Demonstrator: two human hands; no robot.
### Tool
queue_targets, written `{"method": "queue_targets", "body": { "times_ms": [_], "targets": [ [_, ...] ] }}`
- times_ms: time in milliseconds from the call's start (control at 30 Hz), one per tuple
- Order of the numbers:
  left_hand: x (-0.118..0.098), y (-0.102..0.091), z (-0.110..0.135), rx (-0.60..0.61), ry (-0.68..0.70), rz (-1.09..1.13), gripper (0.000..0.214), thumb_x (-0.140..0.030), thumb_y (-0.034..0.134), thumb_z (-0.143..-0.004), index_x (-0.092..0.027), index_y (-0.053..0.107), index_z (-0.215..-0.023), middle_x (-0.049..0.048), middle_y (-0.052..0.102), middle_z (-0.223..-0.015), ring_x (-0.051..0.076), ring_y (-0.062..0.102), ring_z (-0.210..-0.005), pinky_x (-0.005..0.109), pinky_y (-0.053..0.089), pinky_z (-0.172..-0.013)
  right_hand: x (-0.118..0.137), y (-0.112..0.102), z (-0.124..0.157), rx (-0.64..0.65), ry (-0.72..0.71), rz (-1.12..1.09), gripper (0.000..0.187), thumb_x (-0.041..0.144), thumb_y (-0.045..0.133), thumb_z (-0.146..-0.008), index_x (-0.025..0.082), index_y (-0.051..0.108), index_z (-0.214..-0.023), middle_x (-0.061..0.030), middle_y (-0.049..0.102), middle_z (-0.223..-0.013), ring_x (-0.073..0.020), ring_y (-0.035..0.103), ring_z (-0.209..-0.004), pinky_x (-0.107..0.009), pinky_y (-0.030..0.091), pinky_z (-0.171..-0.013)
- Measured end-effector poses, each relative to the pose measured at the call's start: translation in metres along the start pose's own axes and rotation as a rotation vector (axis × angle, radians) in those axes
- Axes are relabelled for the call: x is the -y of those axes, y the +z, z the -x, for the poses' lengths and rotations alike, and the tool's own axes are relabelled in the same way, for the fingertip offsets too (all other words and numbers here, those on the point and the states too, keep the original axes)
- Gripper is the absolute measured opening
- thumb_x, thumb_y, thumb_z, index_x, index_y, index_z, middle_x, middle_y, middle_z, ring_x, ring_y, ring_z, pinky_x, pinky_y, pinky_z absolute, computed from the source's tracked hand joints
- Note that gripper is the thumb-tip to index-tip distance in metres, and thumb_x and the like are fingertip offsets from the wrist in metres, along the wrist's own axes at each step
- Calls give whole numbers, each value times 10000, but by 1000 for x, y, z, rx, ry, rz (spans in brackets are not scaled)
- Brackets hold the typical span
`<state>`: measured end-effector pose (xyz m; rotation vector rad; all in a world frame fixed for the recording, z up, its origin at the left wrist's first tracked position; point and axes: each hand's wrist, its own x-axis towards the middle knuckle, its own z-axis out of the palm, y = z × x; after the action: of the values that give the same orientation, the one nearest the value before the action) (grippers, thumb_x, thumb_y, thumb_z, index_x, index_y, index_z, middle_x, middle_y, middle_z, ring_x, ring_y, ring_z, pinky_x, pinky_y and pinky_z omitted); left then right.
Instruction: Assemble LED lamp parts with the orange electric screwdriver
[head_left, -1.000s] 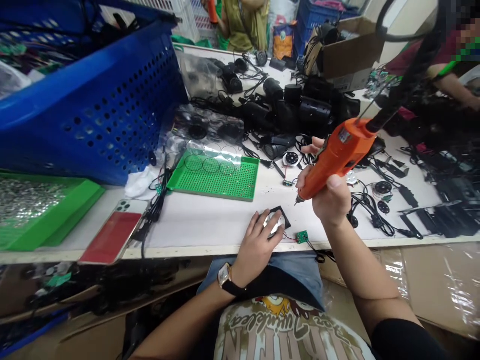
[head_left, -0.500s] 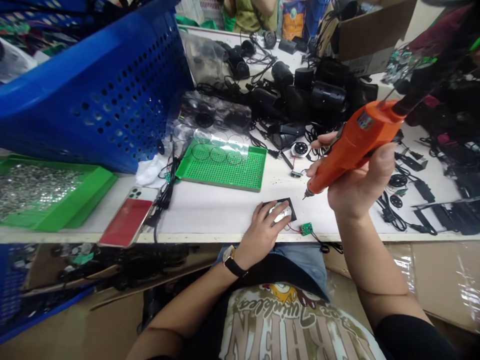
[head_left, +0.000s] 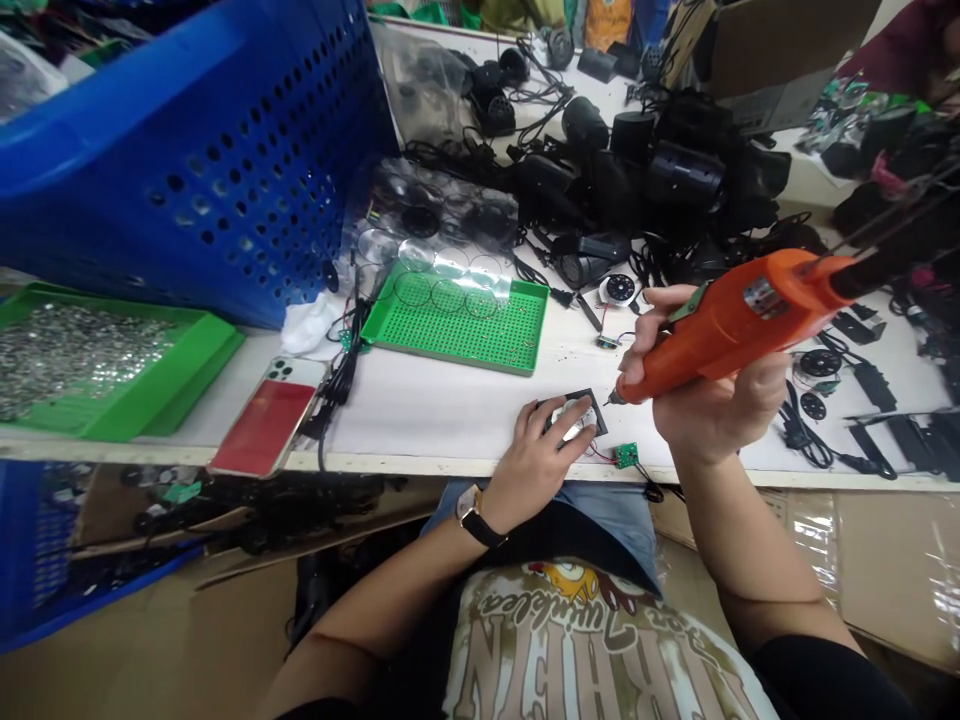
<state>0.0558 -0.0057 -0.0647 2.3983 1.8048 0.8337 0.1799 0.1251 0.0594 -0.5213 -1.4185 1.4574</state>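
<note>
My left hand (head_left: 529, 470) lies over a black square frame (head_left: 598, 408) with a white round part (head_left: 579, 427) in it, fingers bent and holding it down on the bench. A small green circuit board (head_left: 626, 456), joined by thin wires, lies just right of the frame. My right hand (head_left: 701, 415) is wrapped around an orange electric screwdriver (head_left: 750, 312). The tool tilts down to the left, its bit close to the frame's right edge; whether it touches cannot be made out. Behind the bit sits a white motor-like part (head_left: 619, 289) with a black disc.
A green perforated tray (head_left: 457, 345) holds a few small screws under clear plastic discs. On the left are a green bin (head_left: 142, 400) of small metal parts, a large blue basket (head_left: 247, 180) and a red phone (head_left: 264, 425). Black housings (head_left: 682, 178) and cables crowd the back.
The screwdriver in my right hand has swung flatter, its bit now nearer the black frame. My left hand stays on the frame. The whole view has shifted slightly.
</note>
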Motion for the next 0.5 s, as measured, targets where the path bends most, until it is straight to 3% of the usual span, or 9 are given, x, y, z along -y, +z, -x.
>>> {"method": "queue_targets", "body": {
  "times_ms": [233, 500],
  "targets": [
    [1, -1, 0, -11, 11, -21, 357, -115, 582, -965, -210, 652, -1301, 89, 491, -1592, 335, 439, -1384, 589, 410, -1158, 0, 2, 3, -3, -4, -71, 780, 886, 608, -684, 236, 741, -1095, -20, 585, -773, -168, 575, -515, -332, 429, -411],
    [1, -1, -1, 1, 14, -31, 358, -124, 574, -969, -216, 644, -1307, 84, 496, -1587, 340, 446, -1383, 600, 410, -1148, -3, -1, 4, -39, -19, -82, 694, 792, 632, -725, 232, 734, -1122, -20, 583, -783, -163, 572, -530, -319, 408, -440]
  ]
}}
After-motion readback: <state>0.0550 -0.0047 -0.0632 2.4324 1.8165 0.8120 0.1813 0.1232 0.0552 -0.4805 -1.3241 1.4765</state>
